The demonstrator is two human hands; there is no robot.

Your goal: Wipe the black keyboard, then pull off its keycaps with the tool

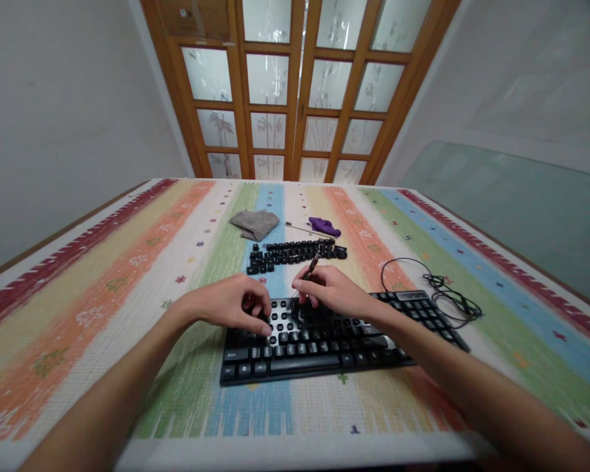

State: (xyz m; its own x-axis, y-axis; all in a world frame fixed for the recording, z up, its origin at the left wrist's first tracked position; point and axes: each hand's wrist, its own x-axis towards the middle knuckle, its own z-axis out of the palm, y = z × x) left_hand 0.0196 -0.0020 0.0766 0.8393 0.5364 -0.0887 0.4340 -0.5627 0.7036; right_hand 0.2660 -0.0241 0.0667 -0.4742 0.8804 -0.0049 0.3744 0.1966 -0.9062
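A black keyboard [305, 362] lies at a slight angle in front of me, with bare switch posts showing in its upper left rows, where keycaps are off. My left hand [236, 303] rests over its upper left part, fingers curled and the thumb by the exposed posts; what is between the fingers is hidden. Over the upper middle of the keyboard, my right hand [332, 288] grips a slim, dark pen-like tool [313, 262], its handle slanting up and its lower end pointing at the keys. Loose black keycaps [295, 254] lie in rows just beyond the keyboard.
Behind the keycaps are a folded grey cloth [254, 224], a thin rod [305, 229] and a crumpled purple item [324, 227]. The keyboard's black cable [455, 298] is coiled at the right. A striped cloth [177, 328] covers the table; wooden glass-paned doors [295, 85] stand beyond.
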